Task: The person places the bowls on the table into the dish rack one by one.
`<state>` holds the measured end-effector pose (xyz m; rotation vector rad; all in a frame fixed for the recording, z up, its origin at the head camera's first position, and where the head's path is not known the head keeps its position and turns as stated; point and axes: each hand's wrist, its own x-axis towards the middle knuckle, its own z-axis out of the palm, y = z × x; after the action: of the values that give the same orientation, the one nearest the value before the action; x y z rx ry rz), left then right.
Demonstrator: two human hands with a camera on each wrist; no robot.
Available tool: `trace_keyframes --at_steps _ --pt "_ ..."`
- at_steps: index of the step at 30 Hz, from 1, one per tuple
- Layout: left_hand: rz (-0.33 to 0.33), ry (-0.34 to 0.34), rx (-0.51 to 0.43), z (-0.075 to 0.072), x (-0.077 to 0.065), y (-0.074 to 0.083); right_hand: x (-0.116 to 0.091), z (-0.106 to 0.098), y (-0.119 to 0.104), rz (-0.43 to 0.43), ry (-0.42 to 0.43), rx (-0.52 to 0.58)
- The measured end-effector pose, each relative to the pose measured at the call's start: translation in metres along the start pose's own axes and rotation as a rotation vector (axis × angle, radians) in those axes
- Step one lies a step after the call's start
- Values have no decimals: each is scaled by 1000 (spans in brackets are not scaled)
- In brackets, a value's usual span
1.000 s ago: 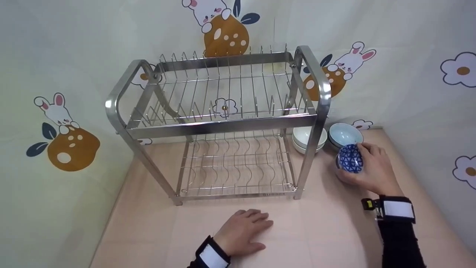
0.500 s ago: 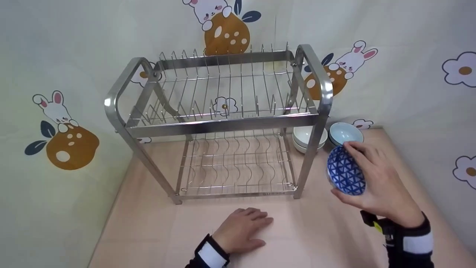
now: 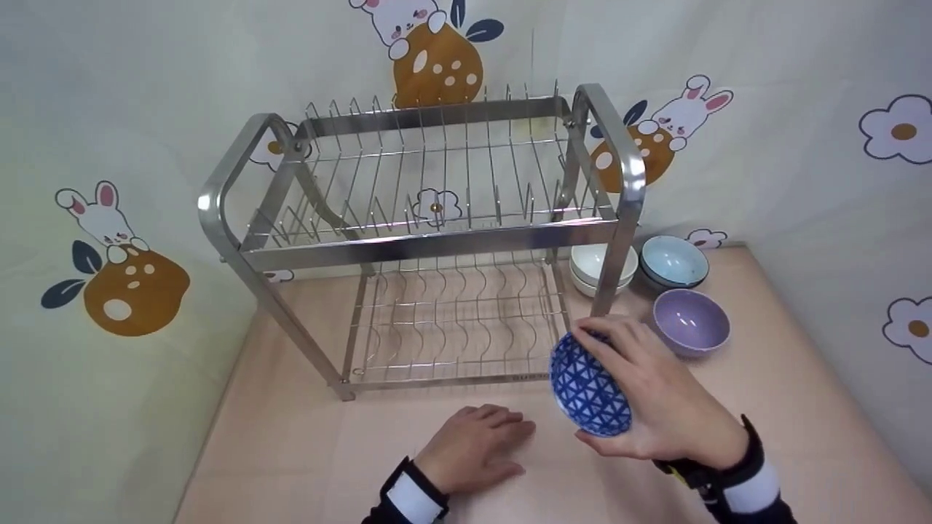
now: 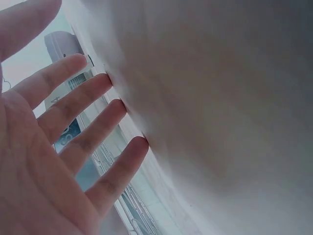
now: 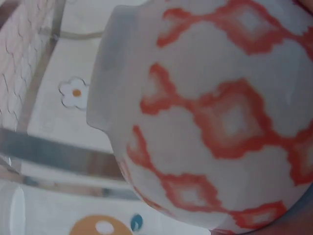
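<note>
My right hand holds a small bowl tilted on its side above the table, thumb below and fingers over the upper rim. Its inside is patterned in blue and white triangles. Close up in the right wrist view, the bowl's outside is white with red diamonds and a foot ring. Whether a second bowl is nested there, I cannot tell. My left hand rests on the table in front of the rack, palm down; its straight fingers touch the surface in the left wrist view.
A two-tier steel dish rack stands in the middle, with wire slots on both levels. To its right are stacked white bowls, stacked light-blue bowls and a purple bowl. Patterned cloth surrounds the table.
My right hand has lifted the blue-patterned bowl from beside the light-blue bowls and carried it left and nearer. The purple bowl now shows where the hand was. The left hand stays put.
</note>
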<state>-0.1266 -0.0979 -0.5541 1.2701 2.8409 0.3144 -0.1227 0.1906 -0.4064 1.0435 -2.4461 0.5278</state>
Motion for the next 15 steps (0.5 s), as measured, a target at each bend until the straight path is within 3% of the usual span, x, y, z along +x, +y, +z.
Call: trace_keyframes --at_steps 10,15 --pt "-39 6 -5 0 2 0 11 42 -6 -67 -120 51" --pt "-9 17 8 1 2 -3 13 54 -5 -83 -153 75"
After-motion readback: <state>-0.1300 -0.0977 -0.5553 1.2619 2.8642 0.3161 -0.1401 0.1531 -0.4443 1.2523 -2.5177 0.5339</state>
